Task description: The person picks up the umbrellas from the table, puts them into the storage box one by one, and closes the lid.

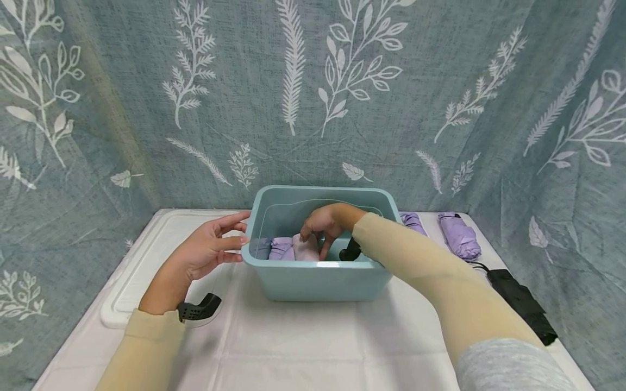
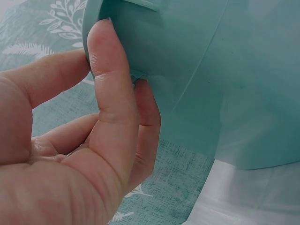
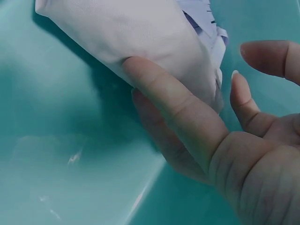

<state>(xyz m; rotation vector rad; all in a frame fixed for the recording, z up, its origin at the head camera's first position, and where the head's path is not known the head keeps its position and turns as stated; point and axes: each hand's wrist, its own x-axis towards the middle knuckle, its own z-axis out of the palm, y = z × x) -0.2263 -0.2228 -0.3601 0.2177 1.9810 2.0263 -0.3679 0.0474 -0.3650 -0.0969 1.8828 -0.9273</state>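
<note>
A blue-green plastic bin [image 1: 320,282] stands on the white-covered table. My left hand [image 1: 210,244] pinches its left rim, fingers tucked at the lip in the left wrist view. Inside the bin, my right hand [image 1: 327,222] reaches down to a pale pink rolled fabric bundle [image 3: 136,30]. One fingertip touches the bundle's side while the other fingers spread apart, not wrapped round it. Left of that bundle lie a lavender bundle [image 1: 281,248] and a grey-blue one [image 1: 260,248], partly hidden by the bin wall.
A white lid-like panel [image 1: 146,260] lies at the left. Right of the bin are two lavender bundles, one [image 1: 459,236] in full view and one [image 1: 413,221] partly hidden. A black bundle with a cord [image 1: 520,304] lies nearer. Patterned curtains [image 1: 293,108] hang behind and at both sides.
</note>
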